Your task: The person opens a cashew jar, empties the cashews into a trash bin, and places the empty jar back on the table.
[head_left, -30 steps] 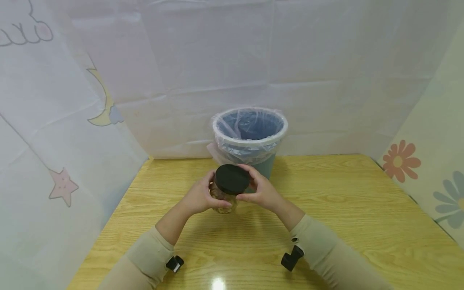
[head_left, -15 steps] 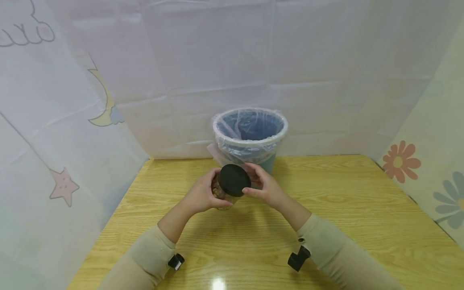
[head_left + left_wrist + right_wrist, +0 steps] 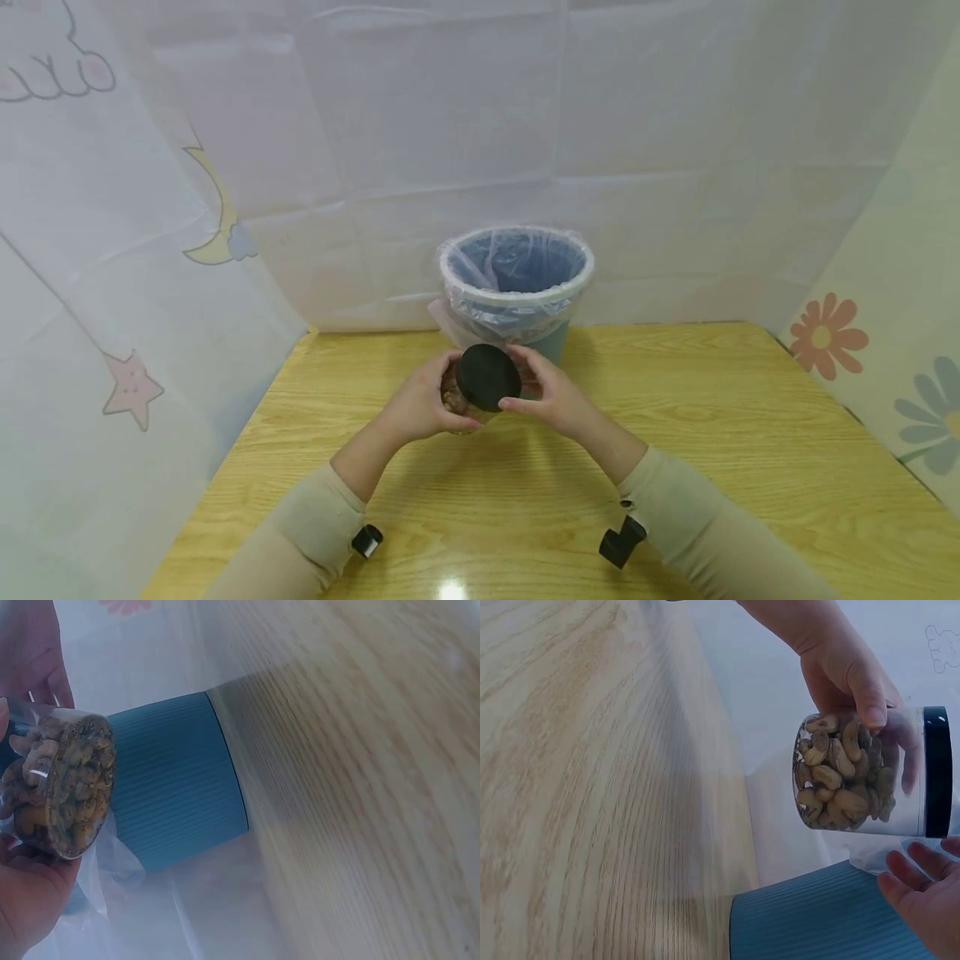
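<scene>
A clear jar (image 3: 844, 769) of cashews with a black lid (image 3: 489, 377) is held above the table, tilted with its lid leaning to the right. My left hand (image 3: 422, 402) grips the jar's body from the left, thumb along the near side. On the right, my right hand (image 3: 555, 396) has its thumb and forefinger at the lid's edge, thumb tip overlapping the rim. Seen in the right wrist view, the other right fingers (image 3: 904, 889) lie spread just beside the lid. The left wrist view shows the jar's bottom and the nuts through it.
Behind the jar stands a blue ribbed trash bin (image 3: 176, 780) with a white rim and clear plastic liner (image 3: 517, 296). The wooden table (image 3: 712, 467) reaches back to a pale wall sheet (image 3: 450, 100). Printed side sheets flank it left and right.
The jar has tipped so its lid leans further right. My right hand has shifted right from the jar's side to the lid's edge, while the left keeps its grip.
</scene>
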Demonstrator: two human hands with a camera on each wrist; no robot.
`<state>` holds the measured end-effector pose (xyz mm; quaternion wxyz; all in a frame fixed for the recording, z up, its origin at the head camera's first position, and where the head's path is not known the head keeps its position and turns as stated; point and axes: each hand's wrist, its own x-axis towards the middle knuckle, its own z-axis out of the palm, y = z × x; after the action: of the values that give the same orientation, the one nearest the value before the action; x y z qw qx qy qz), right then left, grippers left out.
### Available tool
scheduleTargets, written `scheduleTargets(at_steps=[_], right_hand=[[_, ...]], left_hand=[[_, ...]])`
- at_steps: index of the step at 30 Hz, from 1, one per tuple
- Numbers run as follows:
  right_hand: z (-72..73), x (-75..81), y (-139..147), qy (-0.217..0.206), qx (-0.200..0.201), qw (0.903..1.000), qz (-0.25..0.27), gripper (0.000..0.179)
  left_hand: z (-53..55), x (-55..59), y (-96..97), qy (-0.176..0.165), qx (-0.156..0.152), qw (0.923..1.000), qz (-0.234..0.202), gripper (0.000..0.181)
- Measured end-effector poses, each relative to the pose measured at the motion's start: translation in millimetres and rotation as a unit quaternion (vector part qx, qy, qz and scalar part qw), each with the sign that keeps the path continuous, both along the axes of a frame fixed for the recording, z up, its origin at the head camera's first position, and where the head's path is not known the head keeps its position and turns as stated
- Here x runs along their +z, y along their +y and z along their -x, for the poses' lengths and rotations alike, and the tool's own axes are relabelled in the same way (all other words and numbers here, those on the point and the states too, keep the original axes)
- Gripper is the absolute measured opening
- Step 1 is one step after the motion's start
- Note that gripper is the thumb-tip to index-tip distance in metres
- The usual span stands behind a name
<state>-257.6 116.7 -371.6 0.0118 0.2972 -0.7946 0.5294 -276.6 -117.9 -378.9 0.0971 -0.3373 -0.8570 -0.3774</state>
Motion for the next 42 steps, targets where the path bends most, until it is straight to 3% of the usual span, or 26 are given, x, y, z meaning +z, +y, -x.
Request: scheduleTargets(at_steps=[11,22,30,42], right_hand=[[-1.2,1.6,-5,0.002,-0.002,1.0,-0.005,0.079],[-1.2,-3.8,-9,-0.03,-0.025,0.9992,0.01,0.083],[-3.8,-4.4,-14,-0.042,-0.02,0.998,0.043,0.086],[-2.6,-15.8,-17,-0.002,-0.056,0.9979,0.031,0.09]], left_hand=[[1.6,-2.9,1.2,0.003,-0.011,0.9998,0.014,0.09],[-2.7,-1.8,2.3,-0.014,-0.01,0.9997,0.018,0.088],[-2.6,0.1,2.9,0.011,0.006,0.9994,0.032,0.088],[-1.9,-4.8,5.6,0.03,0.005,0.9992,0.025,0.088]])
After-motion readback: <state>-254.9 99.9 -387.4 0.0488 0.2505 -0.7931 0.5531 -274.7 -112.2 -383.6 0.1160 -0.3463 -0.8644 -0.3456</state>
